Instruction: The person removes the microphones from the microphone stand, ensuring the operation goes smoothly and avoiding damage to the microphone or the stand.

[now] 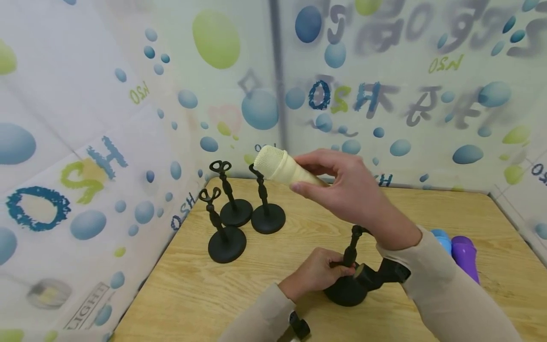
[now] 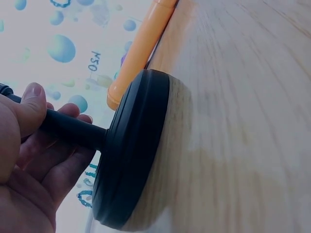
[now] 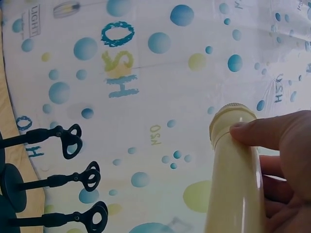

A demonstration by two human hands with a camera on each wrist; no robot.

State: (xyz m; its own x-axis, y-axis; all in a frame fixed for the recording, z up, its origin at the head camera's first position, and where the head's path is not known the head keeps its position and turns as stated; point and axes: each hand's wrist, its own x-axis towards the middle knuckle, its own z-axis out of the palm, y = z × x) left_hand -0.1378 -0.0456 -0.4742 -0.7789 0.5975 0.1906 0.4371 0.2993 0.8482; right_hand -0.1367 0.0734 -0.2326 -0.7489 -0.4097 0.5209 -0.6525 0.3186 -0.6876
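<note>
My right hand [image 1: 342, 185] holds a pale yellow microphone [image 1: 292, 171] up above the table, its textured head pointing left. In the right wrist view, the thumb lies along the side of this microphone [image 3: 235, 184] near one end. Lower down, my left hand [image 1: 318, 270] grips the pole of a black microphone stand [image 1: 345, 292]. The left wrist view shows the thumb and fingers around the pole, with the stand's round base [image 2: 133, 150] right at the tabletop. The stand's top is partly hidden behind my right forearm.
Three more black stands [image 1: 226, 244] stand at the table's back left, with loop clips on top. To the right, a blue microphone [image 1: 442, 238] and a purple one [image 1: 466, 256] lie beside my right sleeve. An orange tube-shaped handle [image 2: 141, 53] lies beyond the held stand. Patterned sheets border the wooden table [image 1: 188, 294].
</note>
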